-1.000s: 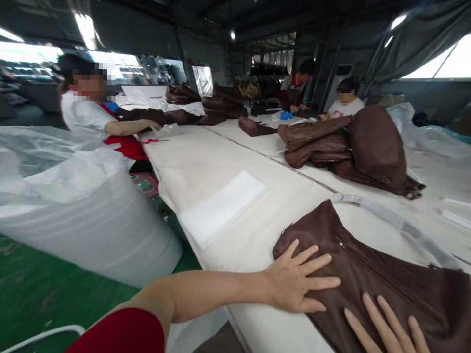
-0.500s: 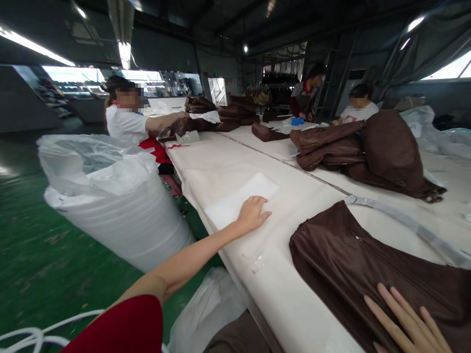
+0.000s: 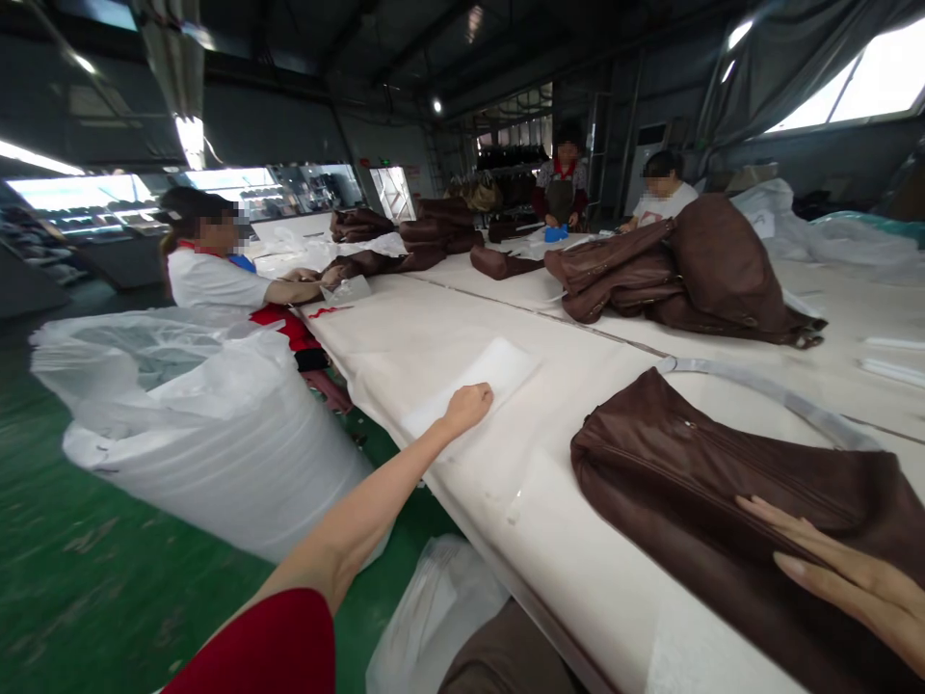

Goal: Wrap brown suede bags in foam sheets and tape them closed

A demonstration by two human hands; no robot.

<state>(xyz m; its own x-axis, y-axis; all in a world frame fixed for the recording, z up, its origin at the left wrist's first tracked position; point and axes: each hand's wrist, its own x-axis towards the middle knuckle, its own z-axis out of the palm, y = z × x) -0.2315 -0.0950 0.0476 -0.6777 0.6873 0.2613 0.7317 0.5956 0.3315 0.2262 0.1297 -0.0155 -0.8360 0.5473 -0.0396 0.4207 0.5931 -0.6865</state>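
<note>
My left hand (image 3: 468,407) is closed over a thin white sheet (image 3: 498,364) lying on the table; its fingers are curled, and what they hold, if anything, is hidden. A dark brown leather bag (image 3: 694,482) rests at the right near edge, with a wrapped handle (image 3: 780,390) arching behind it. My right hand (image 3: 831,564) lies on the bag's front with its fingers stretched out and apart.
White table (image 3: 578,395); brown bags (image 3: 729,270) piled beyond. A large white sack (image 3: 217,443) stands left, and a plastic bag (image 3: 426,607) hangs below the near edge. One person (image 3: 217,275) works at left, two others (image 3: 564,183) at the back.
My left hand has closed from spread fingers to curled ones over the sheet. My right hand has shifted up and right on the bag. The view has turned slightly right.
</note>
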